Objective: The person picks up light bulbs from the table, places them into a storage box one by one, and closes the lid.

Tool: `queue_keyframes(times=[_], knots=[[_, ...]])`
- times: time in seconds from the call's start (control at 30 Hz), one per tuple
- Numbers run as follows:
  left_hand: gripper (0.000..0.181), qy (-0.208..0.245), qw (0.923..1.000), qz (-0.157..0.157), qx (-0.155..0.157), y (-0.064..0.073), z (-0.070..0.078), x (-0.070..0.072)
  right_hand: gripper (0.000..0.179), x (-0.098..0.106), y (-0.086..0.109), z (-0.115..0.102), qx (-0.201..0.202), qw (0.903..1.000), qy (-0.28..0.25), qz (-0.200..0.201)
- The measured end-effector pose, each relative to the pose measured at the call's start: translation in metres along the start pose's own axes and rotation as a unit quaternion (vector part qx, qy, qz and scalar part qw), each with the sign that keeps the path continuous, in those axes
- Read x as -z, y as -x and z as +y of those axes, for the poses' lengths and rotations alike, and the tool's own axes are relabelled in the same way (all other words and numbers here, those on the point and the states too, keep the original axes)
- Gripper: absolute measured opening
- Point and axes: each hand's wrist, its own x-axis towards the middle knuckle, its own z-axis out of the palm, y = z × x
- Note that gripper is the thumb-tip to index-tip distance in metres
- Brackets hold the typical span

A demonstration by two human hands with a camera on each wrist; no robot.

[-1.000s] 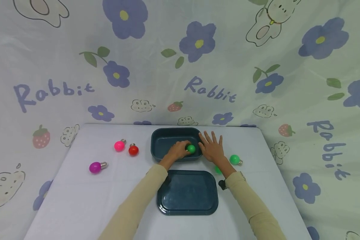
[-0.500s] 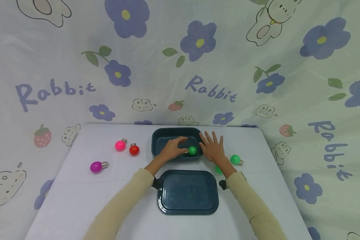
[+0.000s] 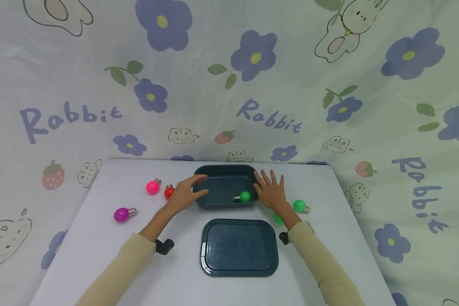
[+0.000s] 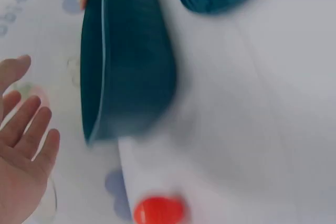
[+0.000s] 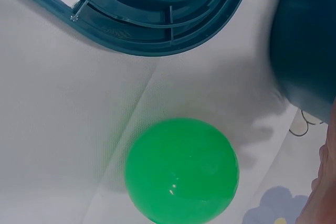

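A dark teal box [image 3: 222, 170] stands at the back of the table, and a green light bulb [image 3: 245, 196] with a metal screw base lies inside it at the right. My left hand [image 3: 183, 194] is over the box's left end, fingers spread apart and holding nothing. The left wrist view also shows this hand [image 4: 26, 156] beside the box wall. My right hand [image 3: 269, 189] rests with straight, spread fingers at the box's right end. Under the right wrist a second green bulb [image 3: 278, 219] is partly hidden; it appears large in the right wrist view [image 5: 181, 171].
A dark teal lid [image 3: 239, 247] lies in front of the box. To the left are a pink bulb [image 3: 152, 187], a red bulb [image 3: 169, 193] partly behind the left hand, and a purple bulb [image 3: 121, 214]. Another green bulb [image 3: 299, 205] lies right of the right wrist.
My left hand has let go of the green bulb inside the box and moved left to the box's left end. The right hand has stayed in place.
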Motion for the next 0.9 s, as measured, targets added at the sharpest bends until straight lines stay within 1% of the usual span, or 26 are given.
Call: queue_keyframes(times=[0.1,0.3,0.37,0.43,0.5,0.57,0.73,0.9], knots=[[0.054,-0.032,0.9993,0.017,0.012,0.018,-0.01,0.022,0.057,-0.001,0.0,0.0,0.0,1.0,-0.003,0.002],[0.054,-0.072,0.9956,0.029,0.053,0.053,-0.03,0.063,0.057,0.0,-0.001,0.0,0.0,1.0,-0.003,0.006],[0.054,-0.086,0.9934,0.033,0.069,0.064,-0.036,0.075,0.057,0.0,-0.001,-0.001,0.0,1.0,-0.003,0.006],[0.054,-0.101,0.99,0.032,0.094,0.075,-0.043,0.086,0.056,0.001,-0.001,-0.001,-0.001,1.0,-0.004,0.008],[0.054,-0.115,0.9861,0.029,0.117,0.085,-0.05,0.096,0.056,0.001,-0.001,-0.001,-0.002,0.9999,-0.005,0.009],[0.054,-0.119,0.9828,0.026,0.139,0.096,-0.057,0.104,0.057,0.0,-0.001,-0.001,-0.002,0.9999,-0.005,0.011],[0.054,-0.12,0.9778,0.022,0.17,0.121,-0.074,0.122,0.057,-0.001,-0.001,-0.001,0.0,1.0,-0.003,0.008],[0.066,-0.111,0.9695,-0.011,0.218,0.137,-0.087,0.136,0.057,-0.001,-0.001,-0.001,0.0,0.9999,-0.001,0.012]])
